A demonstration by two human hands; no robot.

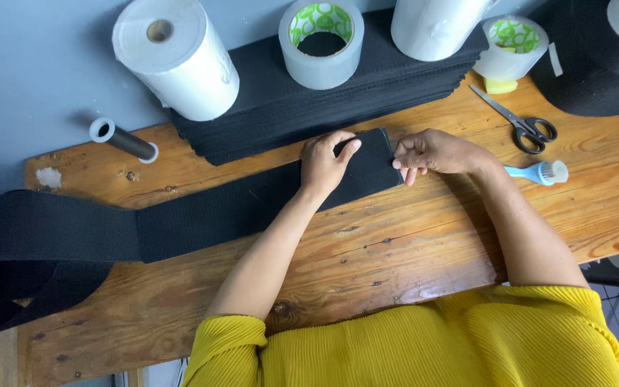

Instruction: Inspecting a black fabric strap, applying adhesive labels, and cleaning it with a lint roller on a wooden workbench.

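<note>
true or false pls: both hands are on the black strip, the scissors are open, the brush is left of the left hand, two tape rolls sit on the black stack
Both hands, left hand and right hand, are on the black strip: true.
The scissors are open: false, the blades lie shut.
The brush is left of the left hand: false, it lies right of the right hand.
Two tape rolls sit on the black stack: true.

Top: I wear a mustard-yellow knit with fine vertical ribbing.
Sleeves: short, each ending above the elbow in a gathered, puckered hem.
Forearms: bare, no watch or bracelet visible.
Left hand (326,163): no ring visible.
Right hand (435,152): no ring visible.
</note>
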